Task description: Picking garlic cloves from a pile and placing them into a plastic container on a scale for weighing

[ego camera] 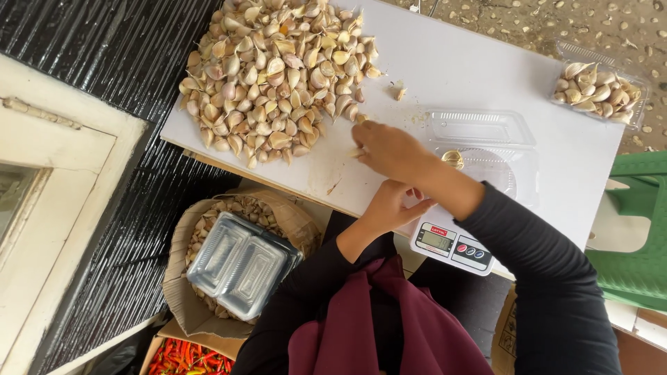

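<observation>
The right hand (pixel 389 149) reaches across the body to the near edge of the large heap of loose, papery beige garlic cloves (pixel 274 76). Its fingers are drawn narrow and pinch a single pale clove (pixel 357 152) just above the white rectangular table top (pixel 451 69). The left hand (pixel 390 207) lies under the right forearm, half curled beside the small white digital kitchen scale (pixel 453 244); whether it holds anything cannot be told.

An open clear plastic hinged container (pixel 486 149) rests on the scale, touching the right wrist; it appears to hold nothing except a small gold round object (pixel 453 159). Judged from this layout, the step in hand is picking cloves from the heap for weighing into the container. The next move calls for carrying the pinched clove clear of the heap, over the container rim, and releasing it inside.

A second clear plastic container of cloves (pixel 599 89) stands well apart at the far right corner. One stray clove (pixel 399 91) lies between heap and container. Below the table, a brown paper-lined sack of garlic (pixel 243 257) carries a stack of clear plastic containers (pixel 240 262); red chillies in a box (pixel 187 357) lie nearer the camera. A green plastic stool (pixel 639 229) stands at the right
</observation>
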